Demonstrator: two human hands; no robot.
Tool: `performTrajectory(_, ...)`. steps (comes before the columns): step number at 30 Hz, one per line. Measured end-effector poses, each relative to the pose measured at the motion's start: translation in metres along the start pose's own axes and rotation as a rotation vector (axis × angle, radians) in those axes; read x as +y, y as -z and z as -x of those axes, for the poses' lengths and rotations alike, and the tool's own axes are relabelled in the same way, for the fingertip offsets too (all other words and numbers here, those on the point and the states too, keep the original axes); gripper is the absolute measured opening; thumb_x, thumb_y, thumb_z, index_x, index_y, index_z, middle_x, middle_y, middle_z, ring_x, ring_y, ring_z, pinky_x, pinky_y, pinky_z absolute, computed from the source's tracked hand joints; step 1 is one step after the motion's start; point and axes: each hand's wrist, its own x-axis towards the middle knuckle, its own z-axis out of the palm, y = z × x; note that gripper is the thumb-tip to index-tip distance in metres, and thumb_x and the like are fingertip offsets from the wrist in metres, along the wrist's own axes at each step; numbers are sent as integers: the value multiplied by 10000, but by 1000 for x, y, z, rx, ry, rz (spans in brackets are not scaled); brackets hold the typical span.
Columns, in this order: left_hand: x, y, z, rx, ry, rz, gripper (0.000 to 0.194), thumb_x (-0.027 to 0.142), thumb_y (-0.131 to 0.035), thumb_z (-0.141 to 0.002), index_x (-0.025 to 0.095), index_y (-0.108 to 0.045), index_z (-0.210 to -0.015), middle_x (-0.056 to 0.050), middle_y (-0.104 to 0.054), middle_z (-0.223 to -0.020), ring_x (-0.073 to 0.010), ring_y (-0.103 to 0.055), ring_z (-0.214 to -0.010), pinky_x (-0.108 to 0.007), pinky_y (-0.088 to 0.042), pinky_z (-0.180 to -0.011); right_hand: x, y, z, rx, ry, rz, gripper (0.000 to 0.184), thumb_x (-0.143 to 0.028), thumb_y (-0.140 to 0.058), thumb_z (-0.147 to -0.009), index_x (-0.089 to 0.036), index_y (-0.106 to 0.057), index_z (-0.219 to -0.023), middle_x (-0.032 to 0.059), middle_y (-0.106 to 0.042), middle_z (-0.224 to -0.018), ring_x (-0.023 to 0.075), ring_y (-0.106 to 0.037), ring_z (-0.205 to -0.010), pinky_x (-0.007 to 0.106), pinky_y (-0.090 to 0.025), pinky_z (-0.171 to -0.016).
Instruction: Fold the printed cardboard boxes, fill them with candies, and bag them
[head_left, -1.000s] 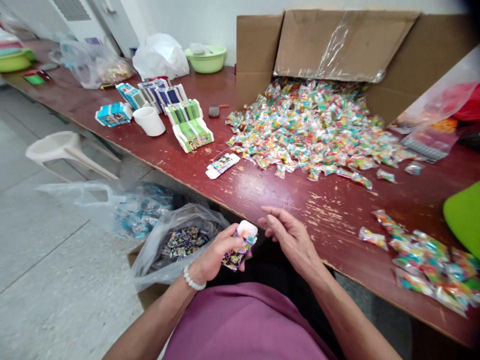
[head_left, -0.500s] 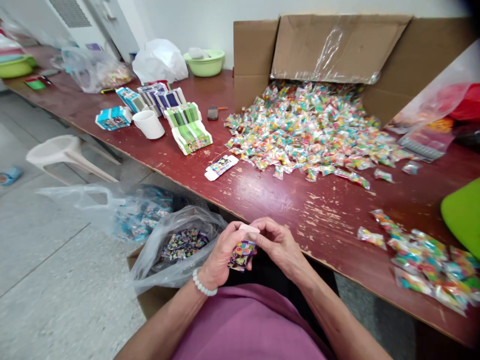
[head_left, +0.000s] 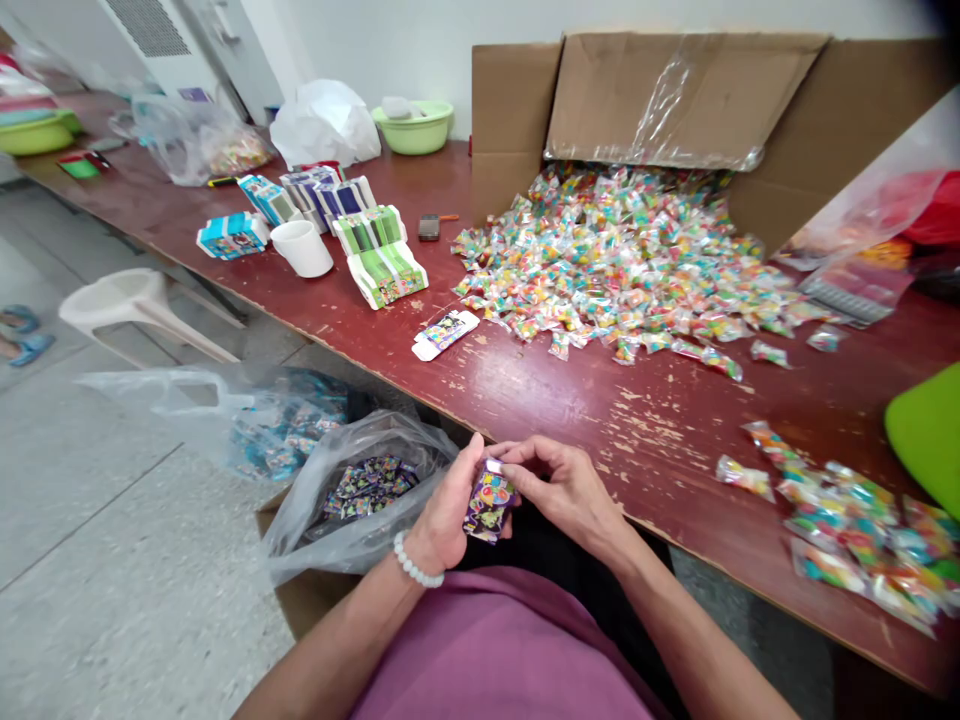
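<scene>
My left hand (head_left: 448,515), with a beaded bracelet at the wrist, is wrapped round a small purple printed box (head_left: 489,508) above my lap. The thumb lies along the box's left side, and most of the fingers are hidden behind it. My right hand (head_left: 559,487) pinches the upper end of the same box, where a white flap shows at the fingertips. On the table lies a flat, unfolded carton (head_left: 445,334). Left of my hands, a clear plastic bag (head_left: 300,550) holds many small dark purple packets (head_left: 371,487).
Wrapped candies (head_left: 622,270) spill from a cardboard box (head_left: 682,95) across the red table (head_left: 540,390). More candies (head_left: 862,530) lie at the right near a green object (head_left: 930,430). Folded carton stacks (head_left: 382,255), a white mug (head_left: 302,248) and a stool (head_left: 135,300) are left.
The white flap at the box's upper end now lies lower, under my right fingertips. My left thumb has straightened upward, and more of the box's printed face shows.
</scene>
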Motion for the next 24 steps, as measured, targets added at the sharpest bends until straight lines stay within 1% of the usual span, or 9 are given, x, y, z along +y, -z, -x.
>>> performTrajectory(3, -2, 2, 1, 16, 45, -51, 686, 686, -462, -890, 102, -644, -1201, -54, -665, -626, -154, -611, -429, -225, -489, -374, -3, 2, -1, -40, -102, -138, 214, -391, -700, -851, -182, -683, -810, 57, -759, -904, 147, -639, -612, 267, -524, -569)
performTrajectory(5, -2, 4, 2, 14, 41, -68, 684, 685, -485, -879, 103, -650, -1200, -54, -671, -639, -143, -599, -419, -221, -483, -372, -4, 2, 0, -49, -92, -131, 222, -399, -699, -854, -181, -688, -814, 61, -755, -928, 148, -637, -613, 270, -527, -569)
performTrajectory(9, 1, 8, 2, 11, 44, -17, 490, 476, -592, -870, 132, -646, -1214, -35, -679, -688, -154, -614, -435, -238, -489, -369, -5, 0, 7, -72, 35, -11, 241, -402, -591, -941, -206, -692, -846, 64, -716, -1023, 181, -671, -757, 304, -550, -669)
performTrajectory(13, -5, 9, -3, 34, 57, 133, 403, 303, -584, -799, 157, -656, -1168, -40, -699, -824, -139, -620, -485, -238, -486, -397, 8, -9, 17, -29, 221, 242, 180, -384, -629, -924, -244, -656, -1035, 87, -666, -1106, 261, -637, -1044, 427, -517, -912)
performTrajectory(15, -13, 8, -6, 73, 14, 180, 337, 281, -590, -774, 160, -671, -1077, -30, -680, -791, -133, -629, -542, -223, -492, -455, 19, -15, 22, -23, 323, 385, 371, -391, -737, -837, -255, -603, -1155, 120, -607, -1238, 314, -571, -1172, 503, -477, -982)
performTrajectory(18, -21, 10, -9, 129, -44, 199, 297, 355, -601, -794, 173, -669, -1020, -24, -656, -751, -141, -620, -563, -231, -486, -487, 34, -22, 25, -17, 377, 575, 779, -447, -825, -723, -261, -452, -1381, 166, -484, -1393, 380, -484, -1268, 594, -427, -1030)
performTrajectory(20, -17, 19, -6, 201, -152, 67, 331, 420, -591, -833, 182, -666, -1051, -38, -674, -815, -153, -635, -614, -236, -482, -508, 42, -23, 24, 23, 375, 635, 933, -484, -817, -722, -246, -334, -1484, 186, -418, -1436, 395, -445, -1299, 611, -416, -1046)
performTrajectory(21, -12, 27, -2, 267, -251, -94, 347, 446, -561, -866, 183, -665, -1067, -50, -686, -868, -162, -651, -668, -241, -493, -543, 44, -22, 22, 53, 361, 637, 925, -492, -789, -754, -242, -306, -1501, 189, -406, -1436, 385, -464, -1280, 593, -449, -1020)
performTrajectory(24, 16, 66, 13, 490, -577, -794, 431, 465, -382, -970, 178, -680, -1093, -80, -704, -1064, -198, -671, -917, -289, -522, -763, 45, -12, 16, 166, 282, 578, 712, -484, -681, -862, -256, -372, -1462, 169, -454, -1366, 297, -604, -1056, 451, -579, -787)
